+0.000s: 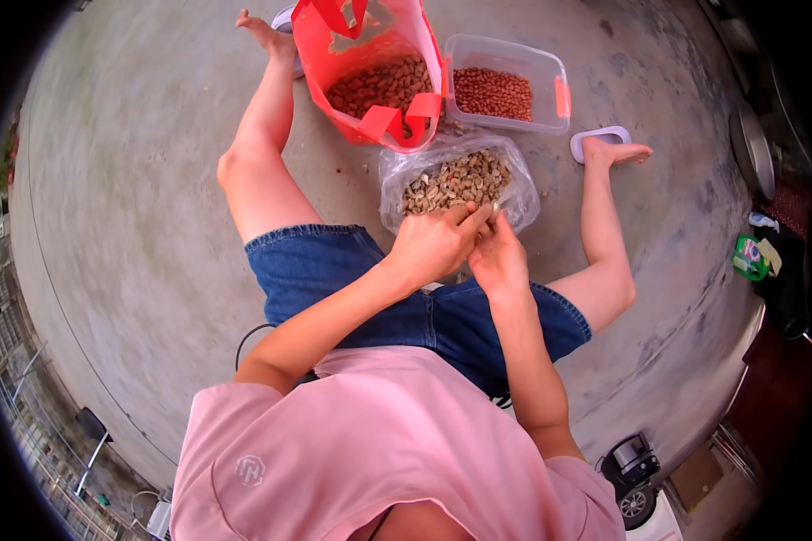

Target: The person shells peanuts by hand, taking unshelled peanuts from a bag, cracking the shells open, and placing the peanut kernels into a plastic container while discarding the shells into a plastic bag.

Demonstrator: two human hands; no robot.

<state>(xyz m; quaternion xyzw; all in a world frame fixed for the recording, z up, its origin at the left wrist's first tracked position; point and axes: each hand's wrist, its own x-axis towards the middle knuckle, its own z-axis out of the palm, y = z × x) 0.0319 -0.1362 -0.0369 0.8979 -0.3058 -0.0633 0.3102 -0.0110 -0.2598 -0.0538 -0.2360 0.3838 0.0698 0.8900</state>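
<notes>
My left hand (431, 242) and my right hand (500, 257) meet fingertip to fingertip, over the near edge of a clear plastic bag (394, 187). Both are closed in a pinch. Something small and pale shows at the fingertips, too small to name. Inside the bag lie many broken peanut shells (467, 177). Behind it stands a red bag (320, 86) with unshelled peanuts (383, 86) inside. To its right, a clear plastic box (541, 68) holds reddish shelled peanuts (494, 94).
My bare legs are spread to either side of the containers on the concrete floor (144, 180). A pale slipper (619, 133) is at my right foot. At the far right are a metal basin (752, 151) and a green package (747, 258). A wheeled object (636, 503) stands at lower right.
</notes>
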